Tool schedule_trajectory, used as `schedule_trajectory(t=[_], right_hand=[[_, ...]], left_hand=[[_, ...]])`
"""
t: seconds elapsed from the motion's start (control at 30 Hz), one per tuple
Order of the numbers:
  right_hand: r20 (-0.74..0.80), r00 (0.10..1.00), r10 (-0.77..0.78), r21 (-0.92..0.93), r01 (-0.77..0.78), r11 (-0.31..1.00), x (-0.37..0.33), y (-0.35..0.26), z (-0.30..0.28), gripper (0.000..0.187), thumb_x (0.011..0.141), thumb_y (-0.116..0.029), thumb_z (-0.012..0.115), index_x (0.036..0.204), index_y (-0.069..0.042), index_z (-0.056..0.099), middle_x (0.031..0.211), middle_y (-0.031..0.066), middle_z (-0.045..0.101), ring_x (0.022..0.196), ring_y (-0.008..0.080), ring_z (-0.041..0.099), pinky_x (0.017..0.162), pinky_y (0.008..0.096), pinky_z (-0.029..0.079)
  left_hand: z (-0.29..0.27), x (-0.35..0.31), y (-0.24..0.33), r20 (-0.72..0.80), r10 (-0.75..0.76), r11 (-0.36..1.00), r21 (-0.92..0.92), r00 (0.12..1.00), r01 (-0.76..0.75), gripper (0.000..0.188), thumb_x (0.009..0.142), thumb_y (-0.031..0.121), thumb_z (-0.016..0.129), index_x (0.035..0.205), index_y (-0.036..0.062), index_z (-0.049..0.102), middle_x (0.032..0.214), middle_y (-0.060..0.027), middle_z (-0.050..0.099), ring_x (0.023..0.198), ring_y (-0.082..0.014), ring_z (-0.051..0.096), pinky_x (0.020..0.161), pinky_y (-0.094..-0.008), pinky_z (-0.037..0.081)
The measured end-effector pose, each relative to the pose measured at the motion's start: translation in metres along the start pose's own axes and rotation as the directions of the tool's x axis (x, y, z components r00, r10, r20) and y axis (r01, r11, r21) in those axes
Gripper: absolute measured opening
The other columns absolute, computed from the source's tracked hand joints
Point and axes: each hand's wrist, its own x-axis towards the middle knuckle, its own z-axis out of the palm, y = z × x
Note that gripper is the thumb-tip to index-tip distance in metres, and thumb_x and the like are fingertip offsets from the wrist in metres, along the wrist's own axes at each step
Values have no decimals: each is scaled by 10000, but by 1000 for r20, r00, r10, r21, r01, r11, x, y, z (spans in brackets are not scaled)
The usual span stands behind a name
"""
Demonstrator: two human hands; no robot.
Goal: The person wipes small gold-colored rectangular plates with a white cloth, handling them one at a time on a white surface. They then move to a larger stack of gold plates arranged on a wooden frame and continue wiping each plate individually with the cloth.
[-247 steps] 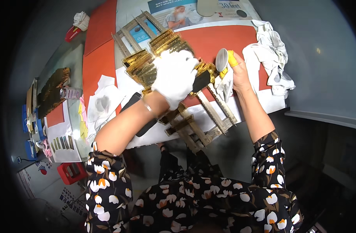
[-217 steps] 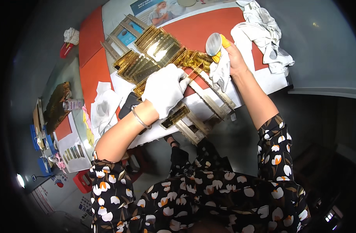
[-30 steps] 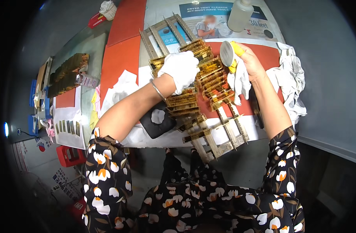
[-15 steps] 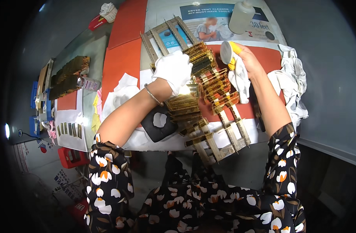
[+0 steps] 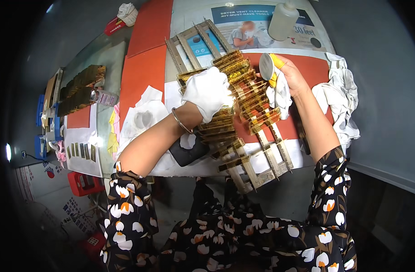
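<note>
My left hand, covered in a white glove or cloth and with a bangle at the wrist, is closed over the rack. Its fingertips, and whatever they may grip, are hidden. Beneath and beside it, several thin gold plates stand in rows in a metal rack. To the right, my right hand wears yellow finger covers and is closed. It holds up a round grey-faced disc, whose exact kind I cannot tell. A white cloth hangs from the same hand.
A black block lies by my left forearm, with crumpled white paper beside it. At the far right stands a translucent bottle; white cloths hang over the right edge. More plates and a small bottle are at left.
My gloved left hand has shifted slightly right and toward me, uncovering plates behind it. The disc in my right hand has moved slightly right and down.
</note>
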Motion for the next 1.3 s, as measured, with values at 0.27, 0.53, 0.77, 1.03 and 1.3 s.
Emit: schedule_trajectory(t=[0.27,0.53,0.77,1.03,1.3], right_hand=[[-77,992,-99,-83,92,992,15,-3,-6,250,896,-235,489,1023,-27,543,763,46,605,598,99,580,511,212,477],[58,995,-80,-20,82,996,18,-3,15,238,895,-212,492,1026,-20,546,789,57,621,612,102,590,521,223,495],[-58,993,-105,-34,103,994,16,-2,8,235,893,-214,498,1013,-20,552,799,61,628,643,120,616,538,225,503],[-52,994,-92,-41,90,995,7,-8,14,233,894,-220,492,1006,-25,555,796,65,623,623,117,600,533,220,495],[-41,964,-264,-56,262,964,-51,-28,3,262,891,-173,462,1060,22,503,879,97,599,767,168,612,817,370,499]], left_hand=[[0,6,-14,-227,-197,980,-35,954,194,247,848,236,472,1003,74,575,942,-107,551,900,-277,541,786,-386,417],[10,-5,1,-194,-91,996,3,977,93,245,797,186,524,1010,76,573,1026,-85,547,963,-242,514,840,-377,380],[15,-9,-13,-318,-3,996,81,948,30,236,794,166,519,1006,84,582,1031,-88,546,961,-246,515,842,-382,377],[10,-10,-11,-303,-20,996,75,953,45,232,796,190,535,992,81,591,1023,-80,558,972,-242,518,825,-372,392],[11,-20,1,-343,110,911,-340,933,-232,218,747,139,611,940,41,595,854,-112,585,794,-286,575,712,-344,461]])
